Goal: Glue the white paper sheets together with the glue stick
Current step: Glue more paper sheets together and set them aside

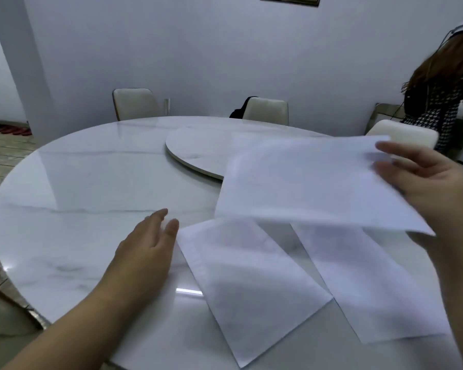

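Two white paper sheets lie flat on the round marble table point(78, 209): a left sheet point(251, 287) and a right sheet point(374, 284), both skewed. A third white sheet point(307, 182) is held in the air above them, pinched at its right edge by my right hand point(433, 188). My left hand point(147, 247) hovers flat with fingers apart just left of the left sheet's top corner, holding nothing. No glue stick is in view.
A raised round turntable point(198, 148) sits at the table's middle, partly behind the lifted sheet. White chairs point(134, 102) stand along the far side. Another person point(443, 89) in a checked top stands at the far right.
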The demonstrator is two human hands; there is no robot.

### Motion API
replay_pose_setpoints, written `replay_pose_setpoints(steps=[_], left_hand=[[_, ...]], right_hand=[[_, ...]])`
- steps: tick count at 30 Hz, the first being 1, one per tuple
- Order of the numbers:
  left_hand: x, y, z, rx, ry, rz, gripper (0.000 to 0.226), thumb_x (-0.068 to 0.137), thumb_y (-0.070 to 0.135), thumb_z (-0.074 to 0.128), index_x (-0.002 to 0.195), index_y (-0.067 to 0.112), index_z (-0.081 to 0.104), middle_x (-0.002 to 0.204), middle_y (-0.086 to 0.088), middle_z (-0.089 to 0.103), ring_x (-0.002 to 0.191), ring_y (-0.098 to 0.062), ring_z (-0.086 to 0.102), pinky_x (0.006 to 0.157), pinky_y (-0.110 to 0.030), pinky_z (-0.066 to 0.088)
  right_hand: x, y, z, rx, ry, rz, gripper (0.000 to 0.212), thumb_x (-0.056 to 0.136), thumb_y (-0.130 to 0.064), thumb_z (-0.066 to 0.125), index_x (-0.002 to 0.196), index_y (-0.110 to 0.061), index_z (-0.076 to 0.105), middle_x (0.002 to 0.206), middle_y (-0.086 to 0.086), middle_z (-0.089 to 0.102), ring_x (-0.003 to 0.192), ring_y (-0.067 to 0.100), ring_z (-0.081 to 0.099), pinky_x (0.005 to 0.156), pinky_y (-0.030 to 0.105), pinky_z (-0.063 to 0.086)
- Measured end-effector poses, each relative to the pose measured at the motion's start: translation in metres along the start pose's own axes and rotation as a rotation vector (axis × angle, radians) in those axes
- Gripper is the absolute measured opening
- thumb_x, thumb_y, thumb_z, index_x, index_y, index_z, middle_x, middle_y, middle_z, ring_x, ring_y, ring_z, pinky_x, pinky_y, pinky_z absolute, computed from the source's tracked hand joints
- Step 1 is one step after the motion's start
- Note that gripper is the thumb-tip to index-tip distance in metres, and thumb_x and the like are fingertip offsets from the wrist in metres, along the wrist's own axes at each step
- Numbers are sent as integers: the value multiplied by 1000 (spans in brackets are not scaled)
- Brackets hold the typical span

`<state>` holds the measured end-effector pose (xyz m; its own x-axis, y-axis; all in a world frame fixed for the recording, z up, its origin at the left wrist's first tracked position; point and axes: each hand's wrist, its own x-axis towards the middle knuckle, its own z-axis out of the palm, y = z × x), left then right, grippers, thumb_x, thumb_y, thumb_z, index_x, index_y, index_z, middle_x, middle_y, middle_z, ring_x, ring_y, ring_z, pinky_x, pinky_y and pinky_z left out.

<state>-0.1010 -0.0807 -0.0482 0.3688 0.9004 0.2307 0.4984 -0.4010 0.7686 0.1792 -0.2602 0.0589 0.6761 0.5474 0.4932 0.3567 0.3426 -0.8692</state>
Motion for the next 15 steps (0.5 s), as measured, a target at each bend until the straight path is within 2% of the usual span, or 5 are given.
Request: replay_pose_setpoints(steps=[2, 5, 8, 11, 15], left_hand=[[-1, 2, 1, 88, -45, 36, 45, 93, 48, 31, 134, 33, 41, 145, 10, 40, 139, -14, 26, 112, -36, 21], [-3, 4, 3, 184, -96, 107, 40, 93, 47, 33, 130, 38, 45, 149, 16, 33, 142, -4, 12, 111, -30, 11], [-3, 4, 2, 209, -166, 188, 34, 87, 51, 44, 120, 46, 50, 148, 26, 26, 137, 9, 6, 111, -28, 8], [-4, 2, 2, 251, -260, 243, 41, 81, 58, 48, 122, 50, 46, 147, 33, 20, 134, 13, 3, 115, -30, 5], [-5, 2, 3, 317, -265, 241, 47, 79, 59, 48, 125, 51, 43, 144, 35, 24, 137, 12, 5, 116, -30, 1]], right_hand=[[16, 10, -5, 29, 190, 53, 21, 84, -7, 66, 80, -24, 77, 72, -10, 76, 69, 4, 69, 67, 14, 54], [39, 33, 2, 18, 344, 142, 18, 88, -9, 61, 99, -19, 73, 83, -6, 70, 66, 5, 63, 64, 9, 51], [59, 62, 17, 108, 394, 311, 33, 91, 2, 48, 112, -14, 67, 100, 4, 66, 73, 8, 66, 60, 16, 55], [73, 93, 35, 113, 427, 453, 47, 87, 10, 45, 123, -15, 60, 116, 9, 59, 89, 22, 66, 70, 22, 56], [73, 124, 44, 49, 497, 541, 47, 87, 4, 46, 127, -16, 57, 129, 16, 57, 100, 29, 59, 83, 31, 50]])
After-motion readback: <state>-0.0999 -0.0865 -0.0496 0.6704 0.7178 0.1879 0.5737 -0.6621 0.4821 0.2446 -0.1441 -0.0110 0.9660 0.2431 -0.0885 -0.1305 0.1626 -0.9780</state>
